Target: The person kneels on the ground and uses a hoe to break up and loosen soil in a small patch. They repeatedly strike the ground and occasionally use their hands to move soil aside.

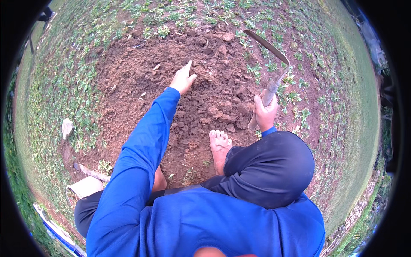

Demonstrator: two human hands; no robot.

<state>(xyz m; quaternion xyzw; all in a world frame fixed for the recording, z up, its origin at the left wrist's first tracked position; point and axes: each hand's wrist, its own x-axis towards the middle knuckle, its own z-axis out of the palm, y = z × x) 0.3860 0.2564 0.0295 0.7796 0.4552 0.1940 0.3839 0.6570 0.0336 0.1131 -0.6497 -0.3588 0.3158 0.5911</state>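
In my right hand [266, 110] I grip the wooden handle of a sickle-like hand tool [270, 48]. Its curved metal blade points up and away to the left, over the weeds at the dug soil's right edge. My left hand [183, 78] reaches over the loose brown soil [128, 74], index finger extended and thumb apart, with nothing visible in it. Whether its fingertip touches the ground I cannot tell. Broken clods [224, 110] lie between the two hands.
My bare foot [220, 146] is planted at the near edge of the clods. Low green weeds [64, 80] surround the dug patch. A pale stone [67, 128], a whitish container [85, 187] on its side and a flat strip [91, 172] lie to the left.
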